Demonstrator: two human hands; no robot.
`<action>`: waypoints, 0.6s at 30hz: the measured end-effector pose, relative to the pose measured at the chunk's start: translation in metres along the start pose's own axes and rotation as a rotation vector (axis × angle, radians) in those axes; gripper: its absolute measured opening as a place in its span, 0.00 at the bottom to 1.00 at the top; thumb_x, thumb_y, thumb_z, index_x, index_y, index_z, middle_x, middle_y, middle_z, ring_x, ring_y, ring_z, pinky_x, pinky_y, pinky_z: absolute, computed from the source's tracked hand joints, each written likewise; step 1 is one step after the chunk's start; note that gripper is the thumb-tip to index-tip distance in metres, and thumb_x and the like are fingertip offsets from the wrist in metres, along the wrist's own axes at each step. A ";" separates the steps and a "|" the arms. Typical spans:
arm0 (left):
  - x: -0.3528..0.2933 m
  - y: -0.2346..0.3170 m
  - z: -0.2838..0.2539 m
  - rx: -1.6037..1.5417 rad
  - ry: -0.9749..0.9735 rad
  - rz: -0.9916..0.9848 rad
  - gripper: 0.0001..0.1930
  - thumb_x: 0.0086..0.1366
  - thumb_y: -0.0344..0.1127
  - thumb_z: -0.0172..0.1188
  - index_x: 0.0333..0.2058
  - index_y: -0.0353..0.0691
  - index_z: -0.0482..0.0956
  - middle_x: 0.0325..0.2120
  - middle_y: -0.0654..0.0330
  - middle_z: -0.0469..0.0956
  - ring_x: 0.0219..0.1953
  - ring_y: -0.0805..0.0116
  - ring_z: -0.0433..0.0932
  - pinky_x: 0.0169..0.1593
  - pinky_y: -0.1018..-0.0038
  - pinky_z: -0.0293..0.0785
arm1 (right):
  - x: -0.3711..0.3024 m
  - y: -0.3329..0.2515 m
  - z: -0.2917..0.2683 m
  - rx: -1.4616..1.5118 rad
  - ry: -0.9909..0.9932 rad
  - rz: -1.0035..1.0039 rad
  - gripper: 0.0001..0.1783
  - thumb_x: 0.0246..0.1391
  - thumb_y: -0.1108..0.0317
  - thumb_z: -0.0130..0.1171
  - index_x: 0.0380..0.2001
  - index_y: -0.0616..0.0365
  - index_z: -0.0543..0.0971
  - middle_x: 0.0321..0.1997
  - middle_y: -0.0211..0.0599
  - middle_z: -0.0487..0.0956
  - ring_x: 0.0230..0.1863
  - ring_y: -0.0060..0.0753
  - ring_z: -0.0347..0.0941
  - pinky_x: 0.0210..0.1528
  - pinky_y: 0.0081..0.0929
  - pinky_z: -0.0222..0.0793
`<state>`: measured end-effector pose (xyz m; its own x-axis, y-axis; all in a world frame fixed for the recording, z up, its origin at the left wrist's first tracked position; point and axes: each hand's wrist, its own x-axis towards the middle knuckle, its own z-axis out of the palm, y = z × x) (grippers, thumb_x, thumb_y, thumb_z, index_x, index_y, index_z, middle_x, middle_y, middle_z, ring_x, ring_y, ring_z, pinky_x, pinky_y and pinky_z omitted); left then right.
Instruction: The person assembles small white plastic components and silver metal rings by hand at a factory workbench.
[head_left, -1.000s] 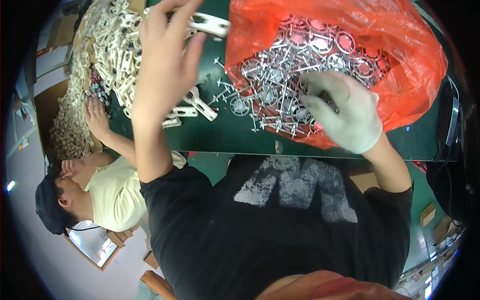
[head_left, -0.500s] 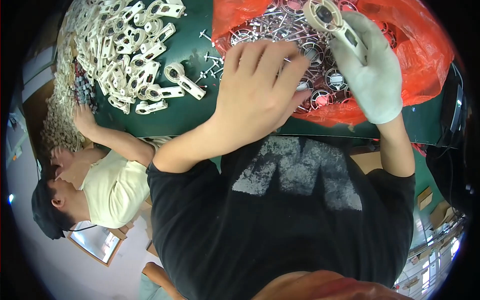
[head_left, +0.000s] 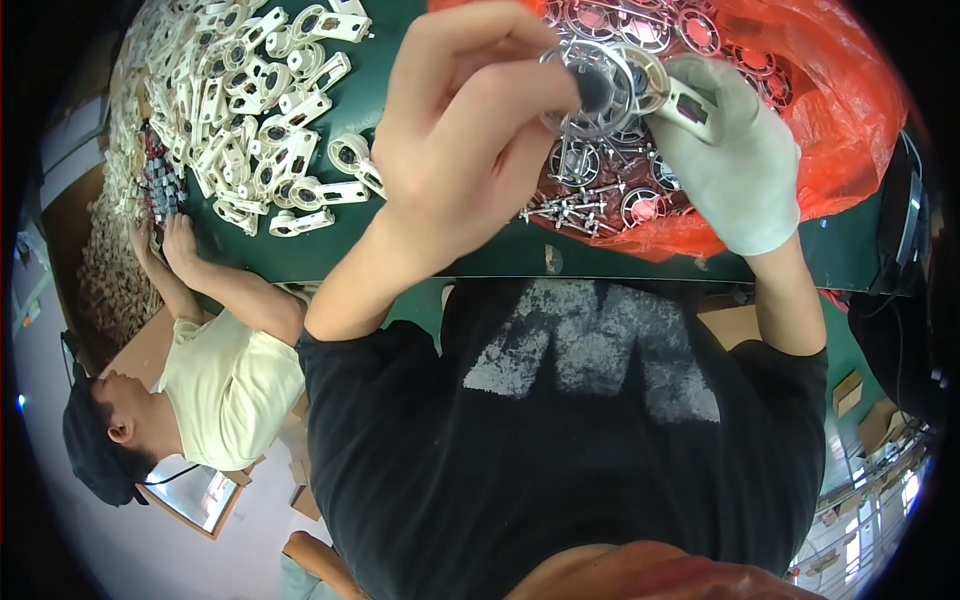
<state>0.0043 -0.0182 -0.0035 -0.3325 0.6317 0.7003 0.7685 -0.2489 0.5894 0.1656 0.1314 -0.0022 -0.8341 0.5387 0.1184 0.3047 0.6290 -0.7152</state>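
Observation:
My bare left hand (head_left: 470, 150) pinches a clear round plastic guard (head_left: 603, 126) with a ring-and-spoke shape between thumb and fingers. My right hand (head_left: 740, 165), in a pale glove, grips a cream plastic handle-shaped housing (head_left: 697, 115) with a round head and a slot along its handle. The guard is against or just in front of the housing's round head; whether they are joined I cannot tell. Both are held above an open red plastic bag (head_left: 840, 120). Inside it lie shiny ring-shaped guards (head_left: 575, 162) and small stemmed pieces (head_left: 585, 210).
On the green table (head_left: 380, 245), a heap of cream housings (head_left: 270, 110) spreads to the left. At the far left, another person's hands (head_left: 178, 240) reach beside small grey and red parts (head_left: 165, 180). A black object with cables (head_left: 905, 210) stands at the right edge.
My left hand has risen from the bag with the clear guard and closed on it. The housing has come lower, toward the guard. The other person's hands have moved together.

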 end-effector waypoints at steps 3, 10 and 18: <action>-0.001 -0.010 0.010 0.128 -0.129 0.023 0.19 0.46 0.15 0.62 0.38 0.42 0.85 0.42 0.60 0.79 0.33 0.64 0.82 0.33 0.74 0.78 | -0.004 0.002 0.003 -0.014 -0.029 -0.033 0.19 0.49 0.70 0.71 0.46 0.54 0.80 0.38 0.40 0.86 0.40 0.37 0.85 0.43 0.28 0.80; -0.007 -0.004 0.011 0.113 -0.243 -0.113 0.23 0.52 0.17 0.58 0.47 0.36 0.85 0.49 0.53 0.81 0.41 0.64 0.84 0.42 0.74 0.80 | -0.004 -0.001 0.002 -0.037 -0.060 0.023 0.20 0.48 0.69 0.70 0.47 0.53 0.81 0.40 0.39 0.86 0.40 0.39 0.85 0.42 0.30 0.81; -0.014 -0.012 0.014 0.033 -0.264 -0.042 0.24 0.51 0.30 0.75 0.48 0.34 0.83 0.48 0.53 0.82 0.42 0.61 0.85 0.45 0.73 0.82 | -0.005 0.000 0.004 -0.104 -0.034 -0.084 0.21 0.45 0.71 0.69 0.46 0.53 0.81 0.39 0.36 0.86 0.39 0.41 0.85 0.41 0.31 0.81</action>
<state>0.0075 -0.0142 -0.0259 -0.2134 0.8118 0.5436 0.7760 -0.1971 0.5991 0.1681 0.1266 -0.0056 -0.8734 0.4633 0.1500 0.2778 0.7270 -0.6280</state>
